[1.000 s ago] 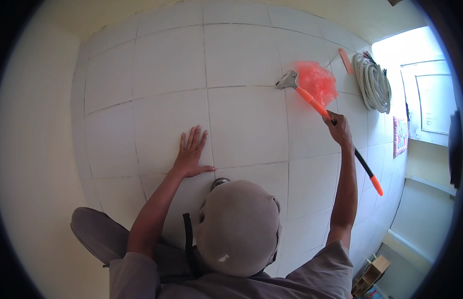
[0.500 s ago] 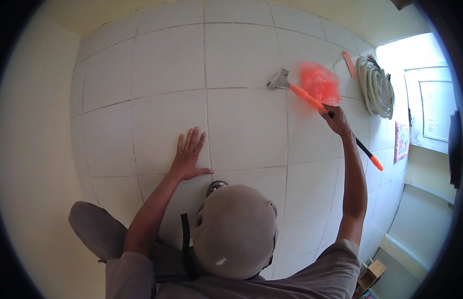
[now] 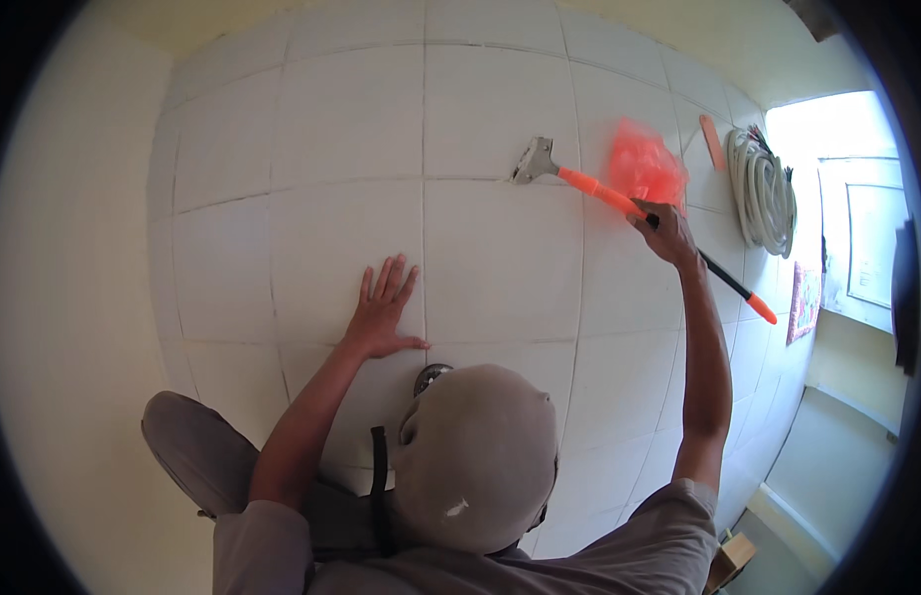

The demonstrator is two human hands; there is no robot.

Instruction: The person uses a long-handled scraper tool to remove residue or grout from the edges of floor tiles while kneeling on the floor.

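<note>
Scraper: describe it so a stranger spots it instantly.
On the white tiled floor, right of centre, find crumpled red plastic. The scraper slants past its near edge; a metal head and orange-and-black handle distinguish it from the short orange strip.

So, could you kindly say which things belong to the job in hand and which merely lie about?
In use:
long-handled scraper (right hand)
white floor tiles (under left hand)

Apparently lying about:
red plastic bag
coiled white cable
orange strip
patterned mat

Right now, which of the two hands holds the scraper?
The right hand, closed around the scraper; the left hand rests spread on the tiled floor.
</note>
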